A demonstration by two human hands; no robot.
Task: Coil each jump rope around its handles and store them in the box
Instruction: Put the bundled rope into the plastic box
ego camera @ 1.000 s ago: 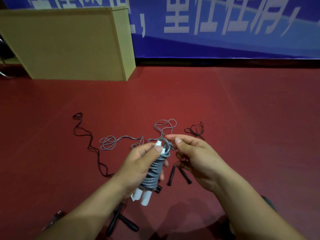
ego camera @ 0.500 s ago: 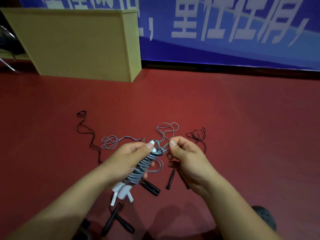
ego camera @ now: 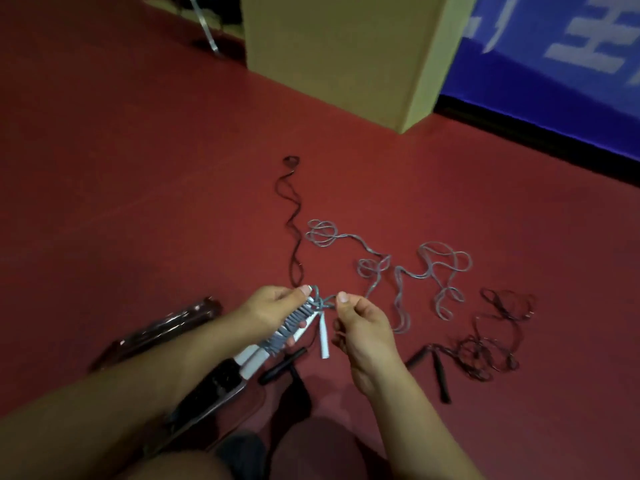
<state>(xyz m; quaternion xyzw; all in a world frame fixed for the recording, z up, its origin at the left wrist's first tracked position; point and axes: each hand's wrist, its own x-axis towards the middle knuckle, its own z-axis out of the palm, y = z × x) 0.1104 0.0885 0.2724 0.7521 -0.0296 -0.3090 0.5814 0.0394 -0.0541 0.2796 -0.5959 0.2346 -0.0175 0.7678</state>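
A red floor fills most of the view. Along its far right edge hangs a blue banner with blurred white characters, a black strip running beneath it where it meets the floor. At the far left edge, near the top, a metal leg slants down beside dark shapes too blurred to make out.

Blue banner, upper right: parts of large white characters are visible, cut off by the frame edge and blurred; none can be read. No legible text, label, brand or number appears on any other item in view.
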